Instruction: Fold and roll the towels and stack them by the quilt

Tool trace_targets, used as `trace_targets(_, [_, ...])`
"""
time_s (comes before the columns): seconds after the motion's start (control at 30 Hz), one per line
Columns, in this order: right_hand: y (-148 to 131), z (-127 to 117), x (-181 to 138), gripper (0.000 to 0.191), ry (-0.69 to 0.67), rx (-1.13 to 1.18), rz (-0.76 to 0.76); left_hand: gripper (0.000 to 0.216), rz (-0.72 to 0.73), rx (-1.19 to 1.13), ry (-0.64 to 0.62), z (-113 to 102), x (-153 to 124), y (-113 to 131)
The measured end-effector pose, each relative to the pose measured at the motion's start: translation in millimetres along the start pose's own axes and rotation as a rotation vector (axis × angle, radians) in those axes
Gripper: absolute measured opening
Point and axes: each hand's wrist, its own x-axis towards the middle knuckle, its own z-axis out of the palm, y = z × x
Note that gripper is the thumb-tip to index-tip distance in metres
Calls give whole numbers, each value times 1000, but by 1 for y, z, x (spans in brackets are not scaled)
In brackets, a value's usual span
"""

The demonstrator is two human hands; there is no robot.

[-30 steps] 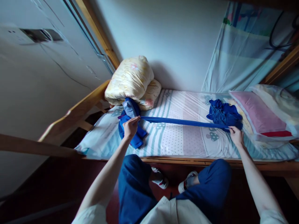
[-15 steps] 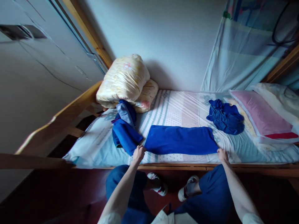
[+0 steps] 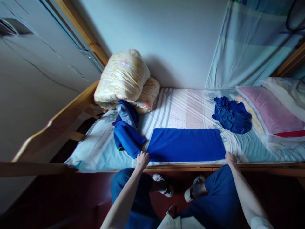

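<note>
A blue cloth [image 3: 186, 144], spread as a long flat rectangle, lies along the near side of the bed. My left hand [image 3: 143, 159] is closed at its near left corner, with the fingers pinched together. At the near right corner my right hand [image 3: 231, 158] is closed in the same way. Between the two hands the near edge runs nearly straight. Just beyond my left hand is a heap of folded blue clothing [image 3: 130, 135], with a light blue-grey piece [image 3: 125, 115] on it. A crumpled dark blue garment [image 3: 232, 115] rests past the cloth's far right corner.
On the striped bed sheet [image 3: 176, 109] a cream floral quilt [image 3: 124, 76] is piled at the left end. A pink pillow [image 3: 271, 109] lies at the right. The wooden bed rail [image 3: 57, 121] rises at the left. A pale curtain [image 3: 228, 63] hangs by the wall.
The blue cloth's near edge has come slightly toward me, and the cloth looks flatter and straighter. My hands are a little farther apart, still at its corners. The view has shifted slightly.
</note>
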Motion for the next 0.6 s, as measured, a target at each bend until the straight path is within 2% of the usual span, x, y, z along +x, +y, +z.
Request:
trace_targets(0.13, [-10,5,-2,39,139,-24,-17,35,128,-137,238,2,10,48])
trace_targets(0.2, [-24,12,-5,42,236,18,-114,42,158,-266,311,13,14,78])
trace_targets(0.27, [-48,24,-10,47,312,94,-254,52,145,-371,323,31,16,106])
trace_targets(0.33, [-85,45,-18,48,350,178,-388,57,102,-436,344,51,16,124])
trace_targets(0.4, [-135,70,-26,48,386,274,-512,58,73,-480,417,70,16,132])
trace_targets(0.5, [-224,108,-38,51,488,378,-707,56,82,-527,568,92,20,130])
trace_targets(0.6, [-302,135,-49,55,481,411,-872,52,109,-519,634,103,24,124])
